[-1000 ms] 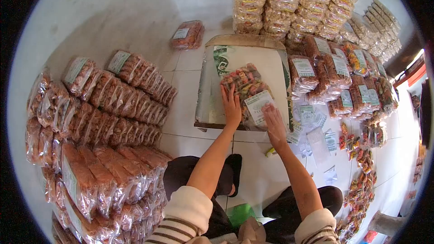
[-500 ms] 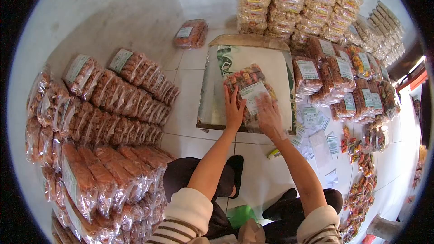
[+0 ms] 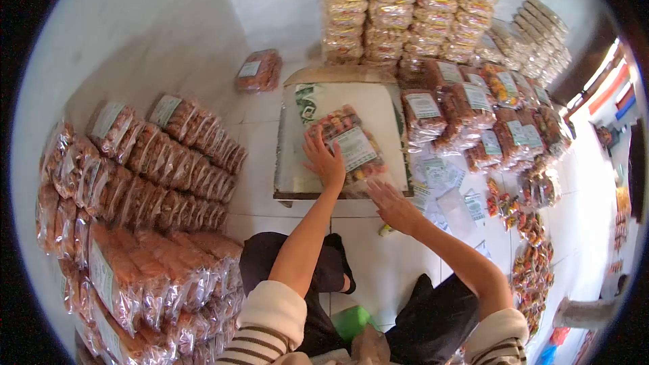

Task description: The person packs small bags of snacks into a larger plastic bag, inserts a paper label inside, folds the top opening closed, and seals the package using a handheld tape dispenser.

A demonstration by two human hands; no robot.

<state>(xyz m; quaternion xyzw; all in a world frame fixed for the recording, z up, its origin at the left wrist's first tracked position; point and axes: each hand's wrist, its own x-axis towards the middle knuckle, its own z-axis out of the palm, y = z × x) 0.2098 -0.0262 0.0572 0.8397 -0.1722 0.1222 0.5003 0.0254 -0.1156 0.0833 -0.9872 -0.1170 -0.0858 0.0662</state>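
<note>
A clear plastic pack of colourful snack pieces (image 3: 342, 119) lies on a low table (image 3: 385, 105) in front of me. On its upper face sits a white and green label (image 3: 354, 148). My left hand (image 3: 325, 160) rests on the pack's left side with fingers spread, pressing rather than gripping. At the pack's lower right corner is my right hand (image 3: 393, 205), slightly blurred, its fingers stretched out and holding nothing. Whether its fingertips touch the plastic I cannot tell.
Stacked packs of brown snacks (image 3: 149, 155) line the left wall. Labelled packs (image 3: 424, 111) stand right of the table, before tall stacks of pale packs (image 3: 392, 10). Loose labels (image 3: 439, 174) and small colourful pieces (image 3: 531, 263) lie on the tiles. One pack (image 3: 259, 71) sits by the back wall.
My right hand has moved off the label toward the pack's lower right corner. My left hand stays on the pack's left side. The whole view has shifted somewhat.
</note>
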